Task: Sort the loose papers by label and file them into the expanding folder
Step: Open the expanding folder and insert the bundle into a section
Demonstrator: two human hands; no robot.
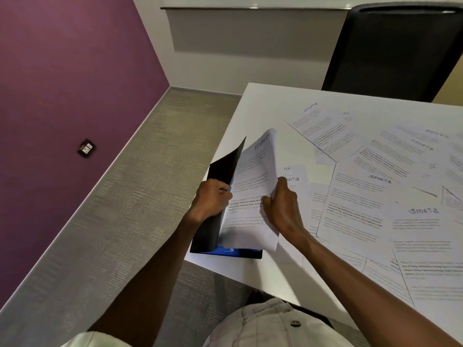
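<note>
Expanding folder (215,221): standing at the near left corner of the white surface (263,106), left hand (211,199) gripping its black cover. FINANCE sheet (253,186): right hand (281,206) pinching it against the folder. Loose papers (375,186): lying spread to the right.

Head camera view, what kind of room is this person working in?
Probably an office or small meeting room: a white table strewn with printed sheets labelled SPORTS and HR, a black office chair opposite, and grey carpet below a purple wall.
</note>
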